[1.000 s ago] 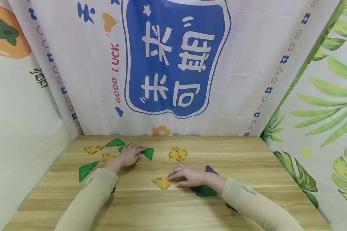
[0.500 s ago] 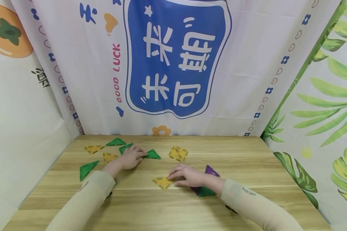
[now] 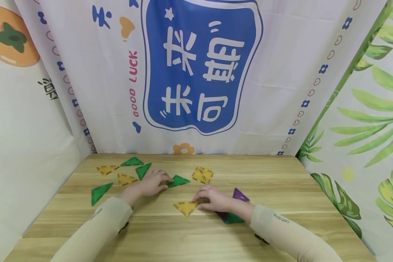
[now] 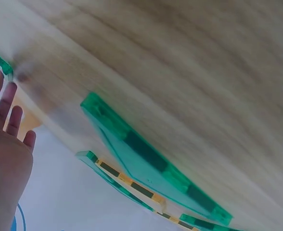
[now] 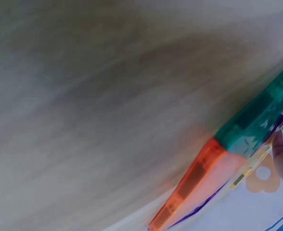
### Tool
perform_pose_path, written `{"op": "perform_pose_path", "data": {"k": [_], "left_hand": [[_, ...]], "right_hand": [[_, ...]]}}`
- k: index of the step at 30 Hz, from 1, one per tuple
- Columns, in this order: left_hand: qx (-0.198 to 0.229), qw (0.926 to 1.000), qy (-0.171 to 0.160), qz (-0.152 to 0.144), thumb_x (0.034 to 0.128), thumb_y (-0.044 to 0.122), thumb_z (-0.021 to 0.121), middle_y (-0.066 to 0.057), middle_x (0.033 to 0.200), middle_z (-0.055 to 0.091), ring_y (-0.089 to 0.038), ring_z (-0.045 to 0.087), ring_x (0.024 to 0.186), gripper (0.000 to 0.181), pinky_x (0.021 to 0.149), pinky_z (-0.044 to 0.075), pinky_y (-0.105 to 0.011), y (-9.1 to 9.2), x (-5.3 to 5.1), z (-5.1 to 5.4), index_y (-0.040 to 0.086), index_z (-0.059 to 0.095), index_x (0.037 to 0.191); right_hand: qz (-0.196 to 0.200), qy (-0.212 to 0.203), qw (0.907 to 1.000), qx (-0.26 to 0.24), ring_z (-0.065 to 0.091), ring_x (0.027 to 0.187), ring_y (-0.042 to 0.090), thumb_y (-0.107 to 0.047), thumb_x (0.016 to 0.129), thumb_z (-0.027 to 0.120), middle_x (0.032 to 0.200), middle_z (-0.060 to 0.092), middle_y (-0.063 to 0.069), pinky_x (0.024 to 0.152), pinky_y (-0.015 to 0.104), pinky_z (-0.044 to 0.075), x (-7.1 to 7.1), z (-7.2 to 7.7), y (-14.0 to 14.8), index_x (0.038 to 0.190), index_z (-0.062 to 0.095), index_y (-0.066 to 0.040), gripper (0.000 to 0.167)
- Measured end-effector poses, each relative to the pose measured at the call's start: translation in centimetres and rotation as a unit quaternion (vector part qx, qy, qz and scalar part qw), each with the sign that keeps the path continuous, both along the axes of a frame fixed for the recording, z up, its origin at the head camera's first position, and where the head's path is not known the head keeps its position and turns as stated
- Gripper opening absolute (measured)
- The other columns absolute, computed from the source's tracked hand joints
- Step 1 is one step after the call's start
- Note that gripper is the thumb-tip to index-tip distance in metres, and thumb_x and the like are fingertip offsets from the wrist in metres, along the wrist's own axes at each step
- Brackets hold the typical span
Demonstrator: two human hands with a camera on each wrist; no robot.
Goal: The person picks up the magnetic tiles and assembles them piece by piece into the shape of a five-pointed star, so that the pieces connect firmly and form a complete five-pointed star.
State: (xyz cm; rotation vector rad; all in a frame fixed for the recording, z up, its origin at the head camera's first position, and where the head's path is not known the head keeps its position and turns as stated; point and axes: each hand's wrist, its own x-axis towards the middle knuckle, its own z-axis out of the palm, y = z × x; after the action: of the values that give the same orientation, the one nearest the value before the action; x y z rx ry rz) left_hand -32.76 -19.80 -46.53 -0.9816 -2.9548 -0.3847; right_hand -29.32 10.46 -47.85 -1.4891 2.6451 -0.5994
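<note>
At the wooden table (image 3: 170, 240), I had the left hand (image 3: 151, 182) with its fingers loosely extended, clenching nothing, their tips touching the left corner of a green triangle (image 3: 179, 181) toward the far edge. I had the right hand (image 3: 215, 199) at the right corner of a yellow triangle (image 3: 185, 207), farther from that edge, but could not tell whether it pinched it. Toward the table's far left corner lay other green and yellow tiles (image 3: 143, 170), and a purple tile (image 3: 240, 194) lay partly behind the right hand.
</note>
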Motion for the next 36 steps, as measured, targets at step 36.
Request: {"op": "perform_pose_path", "data": {"k": [36], "left_hand": [[0.011,0.9961,-0.044,-0.075,0.0925,0.025,0.06,-0.014,0.136,0.047,-0.037,0.036,0.127,0.045,0.102,0.028,-0.062,2.7,2.0,-0.2,0.014,0.053,0.135]], "right_hand": [[-0.103,-0.025,0.9943,-0.009,0.05,0.111,0.017,-0.037,0.083,0.071,0.117,0.055,-0.002,0.096,0.034,0.045,0.2,-0.5,-0.6,0.125,0.06,-0.019,0.047]]}}
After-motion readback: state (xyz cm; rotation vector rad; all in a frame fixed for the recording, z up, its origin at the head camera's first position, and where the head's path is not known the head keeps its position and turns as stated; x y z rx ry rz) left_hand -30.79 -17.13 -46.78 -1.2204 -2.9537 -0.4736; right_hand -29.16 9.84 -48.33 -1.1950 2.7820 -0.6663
